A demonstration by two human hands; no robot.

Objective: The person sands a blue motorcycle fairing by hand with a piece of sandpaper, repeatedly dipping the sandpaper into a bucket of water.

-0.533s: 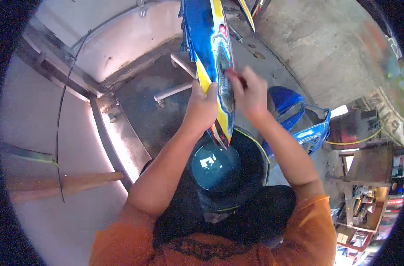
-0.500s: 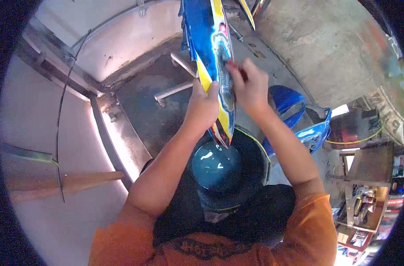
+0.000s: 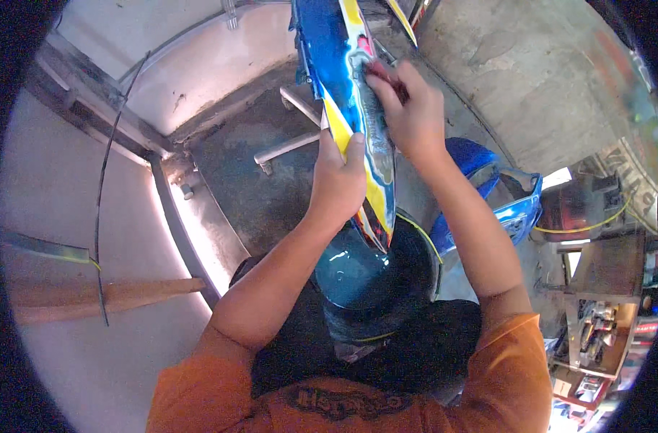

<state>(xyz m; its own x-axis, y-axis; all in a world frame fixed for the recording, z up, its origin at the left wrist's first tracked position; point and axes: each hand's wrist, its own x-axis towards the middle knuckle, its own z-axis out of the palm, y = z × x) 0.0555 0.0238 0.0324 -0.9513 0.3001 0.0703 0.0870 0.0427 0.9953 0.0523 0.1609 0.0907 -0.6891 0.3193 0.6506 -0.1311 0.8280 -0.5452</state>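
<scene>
A long motorcycle body panel (image 3: 329, 54), blue with yellow and white stripes, slants over a dark bucket (image 3: 419, 278) of bluish water. Along its right side runs a dull grey patch with paint layers showing at the edges. My left hand (image 3: 338, 177) is closed around the panel's left edge, thumb lying on the yellow stripe. In my right hand (image 3: 418, 108), the fingers pinch a reddish-brown piece of sandpaper (image 3: 385, 76) against the upper part of the grey patch. My fingers partly cover the sandpaper.
Blue body panels (image 3: 513, 206) lie on the floor at right, close to my right forearm. A metal-legged stand (image 3: 289, 148) is left of the panel. A wooden shelf (image 3: 596, 332) with tools stands far right, and a pale wall (image 3: 228, 79) rises behind at left.
My right hand has slid the sandpaper upward along the grey patch. The panel's lower tip has swung to the right and slightly down, with my left hand still on it.
</scene>
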